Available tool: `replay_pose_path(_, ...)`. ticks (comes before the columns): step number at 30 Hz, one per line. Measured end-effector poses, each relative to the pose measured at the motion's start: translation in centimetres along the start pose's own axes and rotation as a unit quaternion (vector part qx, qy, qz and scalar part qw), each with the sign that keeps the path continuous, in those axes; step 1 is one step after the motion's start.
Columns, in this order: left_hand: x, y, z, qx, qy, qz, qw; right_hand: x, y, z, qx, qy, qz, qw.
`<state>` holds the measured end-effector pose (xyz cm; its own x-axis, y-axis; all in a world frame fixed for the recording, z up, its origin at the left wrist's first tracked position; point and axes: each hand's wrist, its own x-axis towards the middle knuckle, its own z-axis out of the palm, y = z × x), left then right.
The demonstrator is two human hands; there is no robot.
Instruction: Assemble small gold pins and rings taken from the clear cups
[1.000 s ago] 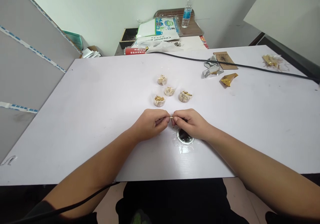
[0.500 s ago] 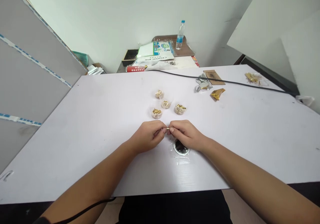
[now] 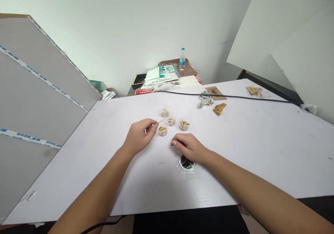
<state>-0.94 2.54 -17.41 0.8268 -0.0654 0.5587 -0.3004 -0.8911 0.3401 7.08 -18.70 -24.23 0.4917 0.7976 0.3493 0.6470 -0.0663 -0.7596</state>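
Between thumb and forefinger, my left hand point(image 3: 141, 133) pinches a thin gold pin point(image 3: 160, 122), just left of the small clear cups. Gold pieces fill the near left cup point(image 3: 162, 131), the right cup point(image 3: 184, 125), the middle cup point(image 3: 171, 122) and the far cup point(image 3: 164, 113). My right hand point(image 3: 188, 147) rests on the table with its fingers curled and pinched; whatever may be between them is too small to make out. Beside its wrist lies a round dark disc with a white rim point(image 3: 187, 162), partly covered by the hand.
A black cable point(image 3: 235, 96) crosses the far part of the white table point(image 3: 104, 122). Near it lie a silver packet point(image 3: 205, 102), a gold packet point(image 3: 219, 108) and a brown card point(image 3: 216, 93). A water bottle point(image 3: 182, 59) stands beyond the table. A grey panel rises at the left.
My hands have come apart. The left one has moved left and forward to the cups, carrying the gold pin; the right one stays near the disc. The camera view has tilted up.
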Motion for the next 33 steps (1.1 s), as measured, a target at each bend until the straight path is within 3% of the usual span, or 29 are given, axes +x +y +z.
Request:
replay_pose_path(7,5.4,-1.4,-0.5,0.122,-0.114,-0.022,0.986,-0.1,0.0,0.3,0.011,-0.008,-0.006,1.0)
replay_pose_path(11,8.3,-2.4,0.3,0.259,-0.164,0.014,0.952,-0.1,-0.1,0.4,0.009,-0.012,-0.008,1.0)
replay_pose_path(14,10.1,-3.1,1.2,0.299,-0.189,0.034,0.935,0.0,-0.1,0.4,0.007,-0.013,-0.018,1.0)
replay_pose_path(20,12.1,-4.3,2.9,0.306,-0.224,0.029,0.925,-0.2,-0.3,0.4,0.006,-0.013,-0.023,1.0)
replay_pose_path(25,12.1,-4.6,2.0,0.281,-0.221,0.008,0.934,-0.2,-0.4,0.3,-0.001,-0.012,-0.033,0.999)
replay_pose_path(29,11.6,-3.5,0.9,0.237,-0.211,-0.012,0.948,-0.1,-0.4,0.4,-0.003,-0.012,-0.037,0.999)
replay_pose_path(33,11.4,-1.3,1.2,0.121,-0.231,0.035,0.965,-0.1,-0.4,0.4,-0.011,-0.02,-0.043,0.999)
